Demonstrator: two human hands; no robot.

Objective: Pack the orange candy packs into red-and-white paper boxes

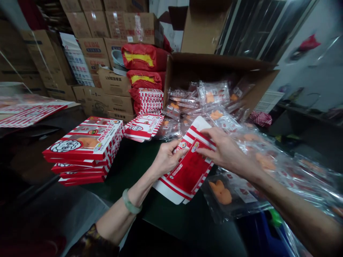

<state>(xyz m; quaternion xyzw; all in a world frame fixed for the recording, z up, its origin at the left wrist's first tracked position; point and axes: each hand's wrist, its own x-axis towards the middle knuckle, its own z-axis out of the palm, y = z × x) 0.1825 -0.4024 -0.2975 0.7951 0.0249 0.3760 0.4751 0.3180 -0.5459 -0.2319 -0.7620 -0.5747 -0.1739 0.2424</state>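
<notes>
A red and white striped cardboard box, with white end flaps showing, is held tilted between both hands above the dark green table. My left hand, a pale green bangle on its wrist, is closed on the box's upper left edge, thumb on the printed face. Gripping the right edge near the upper end is my right hand, its fingers partly over the face. Just right of the box lies a clear plastic packet with an orange piece inside. Whether anything is in the box cannot be seen.
A stack of filled red boxes stands at the left, beside flat striped cartons. A large open carton spills many clear packets across the table's right side. Brown cartons and red bundles are piled behind.
</notes>
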